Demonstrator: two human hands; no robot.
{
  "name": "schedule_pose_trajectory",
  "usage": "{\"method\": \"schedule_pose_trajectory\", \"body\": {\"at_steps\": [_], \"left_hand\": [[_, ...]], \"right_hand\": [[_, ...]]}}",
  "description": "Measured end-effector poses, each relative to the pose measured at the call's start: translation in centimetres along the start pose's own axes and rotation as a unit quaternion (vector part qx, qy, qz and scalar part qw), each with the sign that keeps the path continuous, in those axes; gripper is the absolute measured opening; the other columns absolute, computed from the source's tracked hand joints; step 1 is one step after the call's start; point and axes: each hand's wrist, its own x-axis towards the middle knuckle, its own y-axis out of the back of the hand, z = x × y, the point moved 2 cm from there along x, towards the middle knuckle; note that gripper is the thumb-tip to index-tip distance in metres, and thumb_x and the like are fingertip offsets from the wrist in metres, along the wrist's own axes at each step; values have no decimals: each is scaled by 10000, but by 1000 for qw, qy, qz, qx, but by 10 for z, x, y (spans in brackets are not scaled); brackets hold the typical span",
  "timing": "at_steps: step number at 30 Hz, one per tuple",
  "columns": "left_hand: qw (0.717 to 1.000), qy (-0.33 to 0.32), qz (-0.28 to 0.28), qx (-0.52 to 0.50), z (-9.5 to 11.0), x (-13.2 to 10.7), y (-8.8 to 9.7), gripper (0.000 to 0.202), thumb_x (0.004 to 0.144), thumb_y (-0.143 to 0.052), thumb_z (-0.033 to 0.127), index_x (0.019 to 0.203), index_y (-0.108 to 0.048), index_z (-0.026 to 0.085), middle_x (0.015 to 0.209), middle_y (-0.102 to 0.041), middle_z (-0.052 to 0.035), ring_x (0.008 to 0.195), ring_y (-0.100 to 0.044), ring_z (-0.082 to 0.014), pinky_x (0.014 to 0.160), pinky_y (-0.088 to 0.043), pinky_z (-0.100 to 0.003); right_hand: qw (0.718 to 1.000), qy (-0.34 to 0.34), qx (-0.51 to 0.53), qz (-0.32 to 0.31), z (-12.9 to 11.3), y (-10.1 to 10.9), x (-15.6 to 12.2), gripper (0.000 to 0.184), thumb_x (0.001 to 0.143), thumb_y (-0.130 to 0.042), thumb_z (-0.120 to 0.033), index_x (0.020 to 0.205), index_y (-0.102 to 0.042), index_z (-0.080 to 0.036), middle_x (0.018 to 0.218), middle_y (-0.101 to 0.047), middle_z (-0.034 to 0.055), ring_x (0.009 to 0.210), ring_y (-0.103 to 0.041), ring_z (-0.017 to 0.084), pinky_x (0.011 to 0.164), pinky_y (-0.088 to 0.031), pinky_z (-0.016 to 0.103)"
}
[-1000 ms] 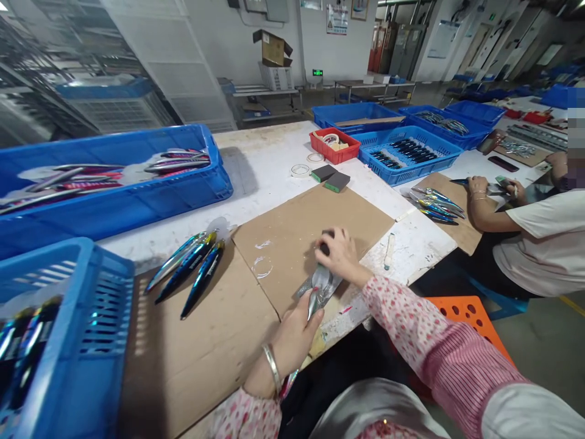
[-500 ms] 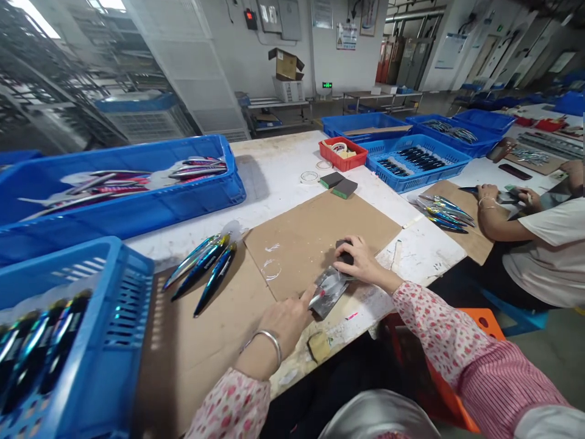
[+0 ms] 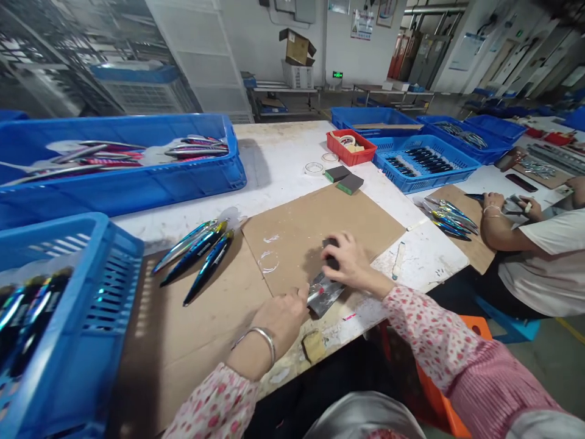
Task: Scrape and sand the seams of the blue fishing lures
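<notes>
White wall (image 3: 340, 49) at 12 o'clock, lit green sign (image 3: 337, 75) low on it. Metal racks (image 3: 31, 70) at 10. Grey floor (image 3: 555, 350) at 4. White desk (image 3: 286, 146) mid-frame.

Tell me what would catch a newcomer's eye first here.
Most likely the three shiny blue fish-shaped pieces, fanned out on the brown cardboard left of centre. Next, probably the big blue bin at upper left, holding pink and silver pieces, and the small red tray farther back on the white table. Near the middle, the right hand grips a dark block, with the left hand close by.
</notes>
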Motion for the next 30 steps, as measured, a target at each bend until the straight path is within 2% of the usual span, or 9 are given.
{"method": "schedule_pose_trajectory", "body": {"at_steps": [4,9,14,19,21,24,26,30], "left_hand": [[999,19,-32,4,1,-1,6,339,937,-359,227,1233,-474,107,975,-663,-151,900,-688,-286,751,-536,-396],[999,14,-29,-18,4,-1,14,336,925,-371,197,1233,-484,126,1000,-665,-149,903,-689,-292,755,-530,-406],[997,34,-53,-39,5,0,19,328,909,-418,222,1207,-497,111,985,-677,-159,934,-682,-304,784,-522,-415],[998,26,-31,-47,4,0,15,324,906,-382,202,1202,-498,138,1007,-674,-151,904,-687,-303,762,-526,-422],[998,25,-32,-47,3,0,14,329,903,-376,198,1201,-499,135,1012,-673,-160,910,-685,-294,768,-525,-412],[998,35,-38,-47,4,0,14,345,907,-388,231,1220,-492,130,997,-676,-162,917,-684,-293,776,-527,-410],[997,35,-36,-51,4,-1,14,346,911,-388,235,1227,-490,138,994,-680,-153,905,-688,-296,767,-531,-416],[998,25,-19,-49,5,-1,13,335,905,-377,166,1214,-505,143,991,-684,-151,907,-692,-288,767,-532,-406]], "right_hand": [[999,34,3,-7,-11,-8,7,190,779,-670,-313,959,-650,-253,1282,-469,63,1213,-368,267,990,-374,443],[1000,-14,-16,-15,2,2,0,168,760,-670,-265,925,-652,-238,1249,-495,74,1180,-391,275,968,-382,451],[999,14,-34,14,-14,-4,3,188,776,-656,-304,957,-645,-255,1289,-462,69,1229,-344,285,977,-366,462],[999,-11,-34,-17,-2,1,-2,163,763,-655,-255,925,-643,-240,1249,-487,74,1172,-390,272,963,-382,451],[999,-14,-47,-17,-6,-1,1,164,762,-657,-272,923,-642,-247,1263,-479,73,1188,-373,287,953,-378,468],[999,26,-44,-8,-17,-5,7,185,770,-655,-299,950,-641,-257,1309,-449,69,1245,-323,298,972,-361,479],[999,42,-31,-12,-16,-4,7,185,770,-652,-279,952,-641,-249,1309,-449,71,1243,-332,285,984,-361,462],[999,1,-38,-23,-8,1,4,161,763,-647,-249,924,-638,-240,1264,-482,76,1191,-377,276,964,-377,454]]}}
